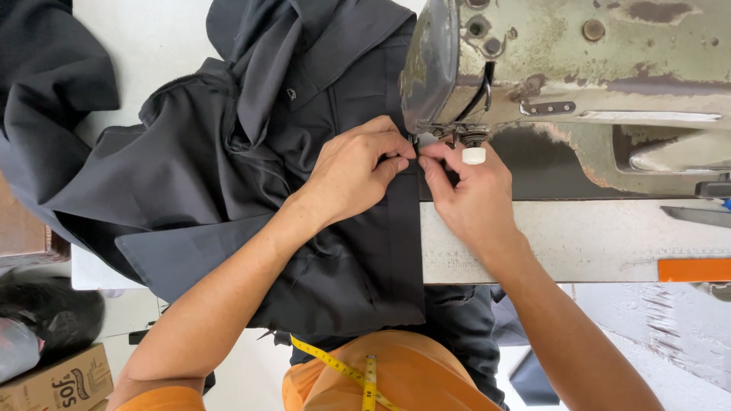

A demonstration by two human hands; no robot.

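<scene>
A dark grey shirt (228, 152) lies spread over the white sewing table (533, 236), its front edge running under the head of an old, worn sewing machine (579, 61). My left hand (354, 171) pinches the shirt's edge with thumb and fingertips right beside the needle. Opposite it, my right hand (468, 190) pinches the same edge from the right, fingertips almost touching those of the left. The needle and presser foot (415, 141) are mostly hidden behind my fingers. A small white knob (474, 155) sits under the machine head, just above my right hand.
A yellow tape measure (358, 373) hangs over my orange top at the bottom. A cardboard box (57, 384) and dark bundles (46, 316) sit on the floor at lower left. An orange strip (693, 269) marks the table's right front edge. More dark cloth (46, 68) lies at top left.
</scene>
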